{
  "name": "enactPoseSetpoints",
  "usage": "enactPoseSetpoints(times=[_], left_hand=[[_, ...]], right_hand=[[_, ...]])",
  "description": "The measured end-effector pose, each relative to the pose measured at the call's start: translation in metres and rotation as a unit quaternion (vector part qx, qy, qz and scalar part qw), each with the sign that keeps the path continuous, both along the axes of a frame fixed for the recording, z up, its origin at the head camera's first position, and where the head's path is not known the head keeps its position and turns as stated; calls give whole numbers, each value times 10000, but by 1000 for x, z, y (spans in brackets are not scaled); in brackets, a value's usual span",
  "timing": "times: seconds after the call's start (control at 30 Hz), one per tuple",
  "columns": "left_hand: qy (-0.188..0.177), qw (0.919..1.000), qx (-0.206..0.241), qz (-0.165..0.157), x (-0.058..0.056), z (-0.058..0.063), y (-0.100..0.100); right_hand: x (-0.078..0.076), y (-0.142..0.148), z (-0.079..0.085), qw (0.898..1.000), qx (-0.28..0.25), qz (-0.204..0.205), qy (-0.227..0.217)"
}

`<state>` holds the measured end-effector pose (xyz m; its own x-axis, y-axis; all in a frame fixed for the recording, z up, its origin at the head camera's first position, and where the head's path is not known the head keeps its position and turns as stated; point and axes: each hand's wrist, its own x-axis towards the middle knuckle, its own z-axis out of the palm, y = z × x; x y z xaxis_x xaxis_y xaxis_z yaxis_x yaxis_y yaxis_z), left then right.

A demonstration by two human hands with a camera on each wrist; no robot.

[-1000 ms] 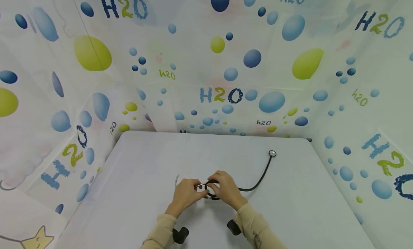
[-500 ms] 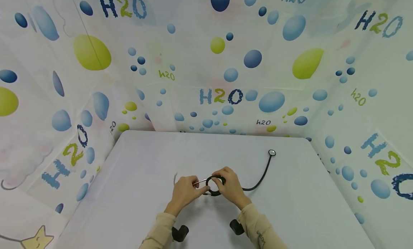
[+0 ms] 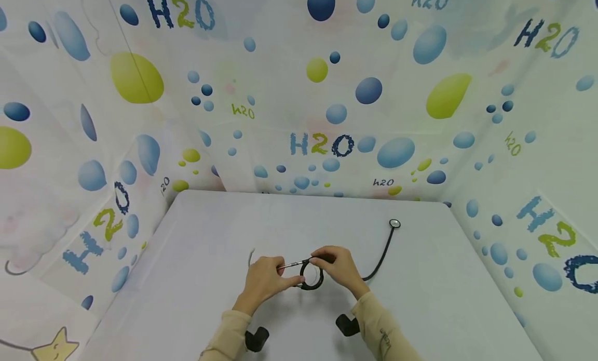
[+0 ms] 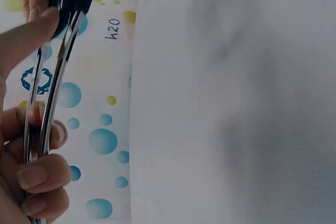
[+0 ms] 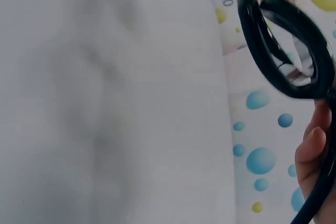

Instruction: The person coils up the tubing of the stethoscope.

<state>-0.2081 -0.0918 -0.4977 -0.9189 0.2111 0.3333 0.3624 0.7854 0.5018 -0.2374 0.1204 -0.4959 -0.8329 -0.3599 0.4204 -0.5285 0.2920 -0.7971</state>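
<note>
A stethoscope with black tubing lies partly on the table and is partly lifted by both hands. My left hand (image 3: 266, 280) grips its two metal ear tubes (image 4: 55, 87), fingers curled round them and thumb against the loop. To the right, my right hand (image 3: 343, 267) pinches the black tubing where it is bent into a loop (image 5: 257, 45). The loop hangs between the hands above the table. From the right hand, the tubing (image 3: 384, 254) runs out to the round chest piece (image 3: 394, 224) on the table. One pale ear tube end (image 3: 250, 257) sticks out behind the left hand.
The white table (image 3: 210, 236) spreads around the hands. Patterned sheeting with bubbles and H2O lettering (image 3: 322, 144) rises at the back and sides. Dark wrist-worn devices (image 3: 257, 339) show below both forearms.
The right hand has shifted to the right, away from the left hand, and more of the metal tubes shows between them. The left hand keeps its grip.
</note>
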Motion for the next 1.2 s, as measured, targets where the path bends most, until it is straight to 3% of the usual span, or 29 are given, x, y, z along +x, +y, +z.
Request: enactPoseSetpoints(times=[0.1, 0.2, 0.27, 0.33, 0.4, 0.5, 0.6, 0.7, 0.83, 0.93, 1.2], left_hand=[[-54, 9994, 171, -313, -1, 2, -2], [-136, 9966, 469, -663, -2, 1, -4], [-145, 9943, 672, -809, -3, 0, -5], [-102, 9921, 880, -892, -3, -1, -4], [-32, 9898, 1114, -893, -4, -2, -4], [7, 9843, 1552, -843, -3, -1, -2], [32, 9799, 1906, -584, -3, 3, 0], [150, 9794, 2011, -55, -4, 8, 2], [278, 9823, 1764, 564, -6, 14, 2], [317, 9850, 1461, 865, -6, 13, 1], [591, 9805, 1178, 1458, -6, 3, 5]], right_hand=[[-4, 6, -2, 9898, -560, 410, -1246], [-5, 8, -7, 9639, -1260, 733, -2229], [-5, 8, -9, 9486, -1644, 902, -2549], [-5, 7, -12, 9430, -1852, 1007, -2575], [-4, 5, -15, 9460, -1909, 988, -2425], [0, 3, -20, 9640, -1690, 635, -1950], [7, -3, -26, 9861, -1205, 43, -1141], [17, -11, -31, 9975, -547, -422, -141], [27, -19, -35, 9918, 204, -748, 1019], [29, -21, -34, 9828, 605, -889, 1503], [37, -23, -15, 9676, 1995, -600, 1428]])
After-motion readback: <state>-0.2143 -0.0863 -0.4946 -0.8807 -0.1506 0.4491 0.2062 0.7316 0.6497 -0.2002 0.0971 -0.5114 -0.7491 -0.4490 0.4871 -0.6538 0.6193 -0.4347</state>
